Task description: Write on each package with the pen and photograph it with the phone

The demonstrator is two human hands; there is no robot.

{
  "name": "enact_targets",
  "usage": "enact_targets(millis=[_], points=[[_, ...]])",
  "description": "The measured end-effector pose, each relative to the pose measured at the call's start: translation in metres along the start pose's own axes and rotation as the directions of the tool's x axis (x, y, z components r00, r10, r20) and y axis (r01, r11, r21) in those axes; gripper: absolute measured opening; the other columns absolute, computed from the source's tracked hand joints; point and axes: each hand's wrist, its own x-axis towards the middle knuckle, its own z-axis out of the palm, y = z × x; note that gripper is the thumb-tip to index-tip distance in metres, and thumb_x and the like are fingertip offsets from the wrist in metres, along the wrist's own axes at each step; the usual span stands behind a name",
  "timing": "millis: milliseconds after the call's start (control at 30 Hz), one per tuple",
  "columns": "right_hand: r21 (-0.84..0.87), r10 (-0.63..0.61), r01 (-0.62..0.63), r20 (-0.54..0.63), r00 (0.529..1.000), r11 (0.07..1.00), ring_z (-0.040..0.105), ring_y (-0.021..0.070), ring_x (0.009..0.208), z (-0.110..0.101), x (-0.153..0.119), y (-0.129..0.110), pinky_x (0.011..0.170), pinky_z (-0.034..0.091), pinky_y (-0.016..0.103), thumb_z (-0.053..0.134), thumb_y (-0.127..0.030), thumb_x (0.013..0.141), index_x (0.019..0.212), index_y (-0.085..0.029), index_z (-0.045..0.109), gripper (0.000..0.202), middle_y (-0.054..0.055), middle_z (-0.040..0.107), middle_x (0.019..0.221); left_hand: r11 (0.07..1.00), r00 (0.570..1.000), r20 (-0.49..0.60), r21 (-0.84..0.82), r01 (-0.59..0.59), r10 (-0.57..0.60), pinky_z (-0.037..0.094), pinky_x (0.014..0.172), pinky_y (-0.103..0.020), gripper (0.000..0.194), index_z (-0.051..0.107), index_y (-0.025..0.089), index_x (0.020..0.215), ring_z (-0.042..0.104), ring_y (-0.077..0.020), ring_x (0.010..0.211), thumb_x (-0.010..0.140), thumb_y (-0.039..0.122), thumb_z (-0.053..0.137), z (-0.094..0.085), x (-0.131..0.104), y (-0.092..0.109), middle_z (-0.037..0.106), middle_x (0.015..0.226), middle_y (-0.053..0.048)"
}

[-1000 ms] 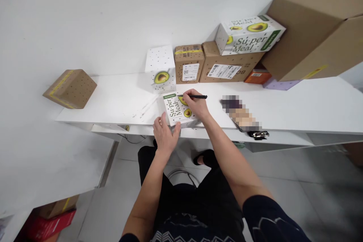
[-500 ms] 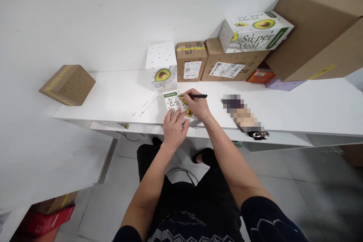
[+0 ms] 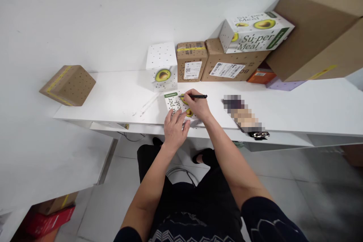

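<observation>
- At the white table's point(image 3: 119, 98) near edge, head view: the left hand point(image 3: 174, 130) lies flat on the avocado-printed box point(image 3: 174, 105), pinning it steady.
- At its two o'clock, the right hand point(image 3: 198, 106) grips a black pen point(image 3: 197, 96), tip on the box top, apparently to write.
- Stacked cartons point(image 3: 227, 64) sit at twelve, clear of both hands.

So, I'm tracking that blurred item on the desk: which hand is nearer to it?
Right. The right hand, holding a black pen over the avocado box, sits just left of the blurred item; the left hand presses the box's near edge, farther away.
</observation>
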Motion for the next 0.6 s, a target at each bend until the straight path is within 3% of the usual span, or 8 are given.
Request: enact_targets(millis=[400, 600], points=[[0.014, -0.013, 0.013, -0.006, 1.0, 1.0, 0.056, 0.0145, 0.068, 0.001, -0.001, 0.002, 0.068, 0.045, 0.029, 0.058, -0.034, 0.084, 0.076, -0.023, 0.059, 0.013, -0.003, 0.062, 0.07, 1.0, 1.0, -0.012, 0.01, -0.007, 0.007, 0.04, 0.118, -0.05, 0.035, 0.069, 0.018, 0.122, 0.053, -0.0292, 0.133, 0.099, 0.037, 0.051, -0.001, 0.001, -0.001, 0.068, 0.13, -0.01], [0.235, 0.025, 0.039, -0.267, 0.963, 0.971, 0.061, 0.0126, 0.065, -0.009, 0.002, 0.009, 0.066, 0.052, 0.027, 0.057, -0.043, 0.088, 0.092, -0.024, 0.059, 0.02, -0.001, 0.066, 0.083, 1.0, 1.0, -0.01, 0.016, -0.006, 0.006, 0.041, 0.117, -0.051, 0.034, 0.069, 0.02, 0.122, 0.052, -0.0301, 0.133, 0.098, 0.036, 0.052, -0.002, 0.0, -0.002, 0.069, 0.128, -0.01]])
